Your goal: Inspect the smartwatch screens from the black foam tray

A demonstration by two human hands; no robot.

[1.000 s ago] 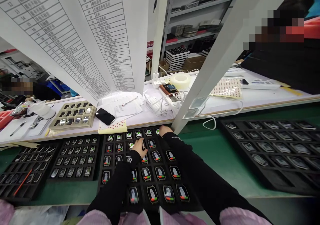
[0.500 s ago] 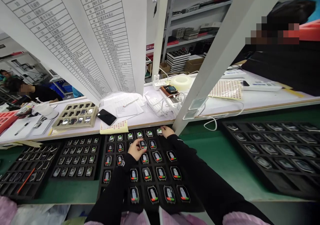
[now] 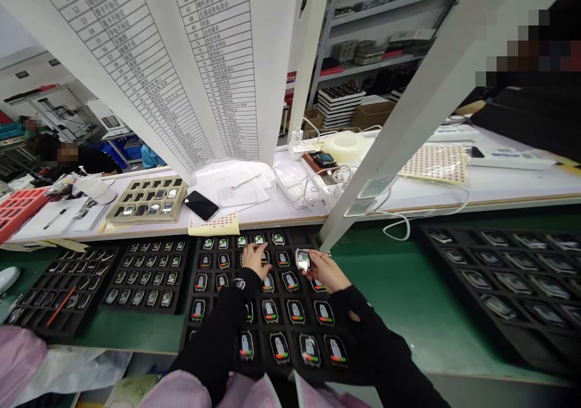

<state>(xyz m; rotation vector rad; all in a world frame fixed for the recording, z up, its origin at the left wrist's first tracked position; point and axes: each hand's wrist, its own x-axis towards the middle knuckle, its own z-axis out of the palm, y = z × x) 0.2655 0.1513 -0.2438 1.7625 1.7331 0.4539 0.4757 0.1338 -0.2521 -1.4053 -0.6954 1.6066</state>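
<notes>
My right hand grips a smartwatch body between thumb and fingers, raised above the black foam tray. Its screen is whitish with some green. Over the second row from the back, my left hand has thumb and index finger closed about the edges of another watch, which appears to sit in its slot. That watch is partly covered by the fingers. Strapless watches fill rows of slots around both hands. Back-row screens show white and green; those nearer me are dark with red and green bars.
Other watch trays lie at the left and right on the green bench. A slanted white post rises beside the main tray. On the white shelf are a phone, papers, cables and a beige tray. Other people sit nearby.
My right hand has lifted the watch from the back right corner slot and brought it towards me. My left hand stays at the same watch. The camera view has shifted slightly.
</notes>
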